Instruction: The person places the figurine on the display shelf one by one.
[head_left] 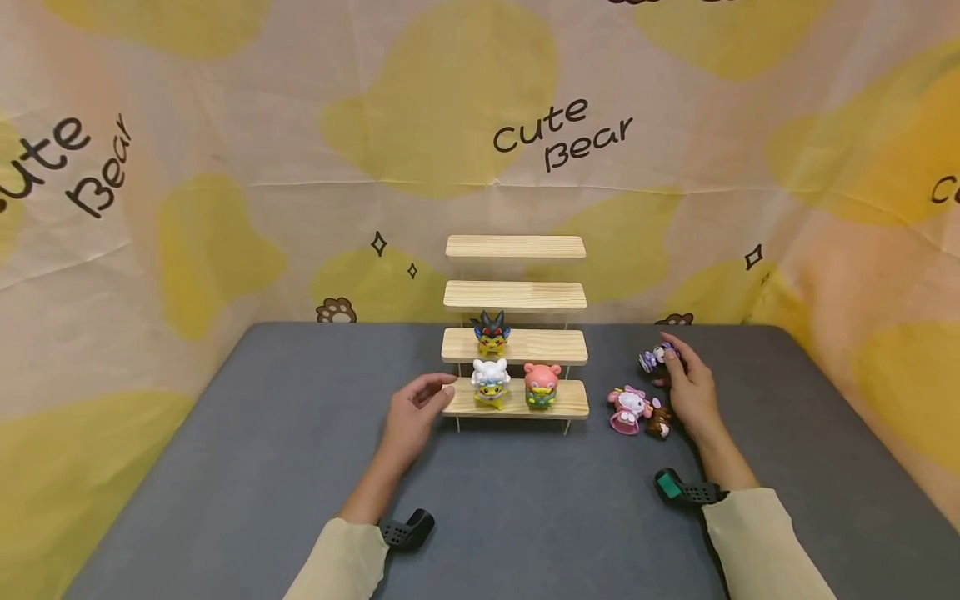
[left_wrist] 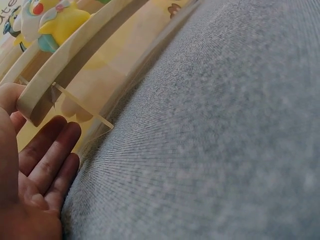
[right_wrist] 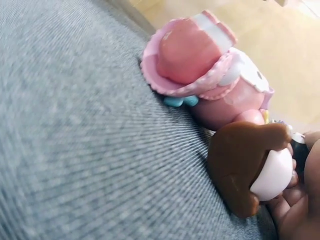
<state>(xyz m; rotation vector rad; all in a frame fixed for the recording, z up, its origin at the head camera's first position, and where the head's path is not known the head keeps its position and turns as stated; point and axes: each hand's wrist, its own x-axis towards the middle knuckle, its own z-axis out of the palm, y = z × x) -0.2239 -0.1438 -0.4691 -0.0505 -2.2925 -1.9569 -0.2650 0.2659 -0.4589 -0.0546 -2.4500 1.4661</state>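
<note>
My left hand [head_left: 412, 412] is at the left end of a wooden four-tier display shelf [head_left: 566, 407]. Thumb and forefinger pinch the corner of the lowest board [left_wrist: 36, 102], while the other fingers [left_wrist: 52, 160] stretch out beneath it. My right hand [head_left: 692, 390] holds a small purple, white and black figurine [head_left: 654, 358] at the right of the table, thumb and fingers around it. Just in front lie a pink figurine with a white face [head_left: 628, 410] and a brown figurine [head_left: 658, 419]. In the right wrist view, the brown figurine [right_wrist: 237, 165] partly hides my fingers.
On the lowest board stand a white-hooded yellow figurine [head_left: 490, 385] and a pink-hooded figurine [head_left: 542, 386]. A black-eared yellow figurine [head_left: 492, 335] is one board up. Behind the grey table [head_left: 300, 467] hangs a printed yellow-and-cream cloth [head_left: 285, 100].
</note>
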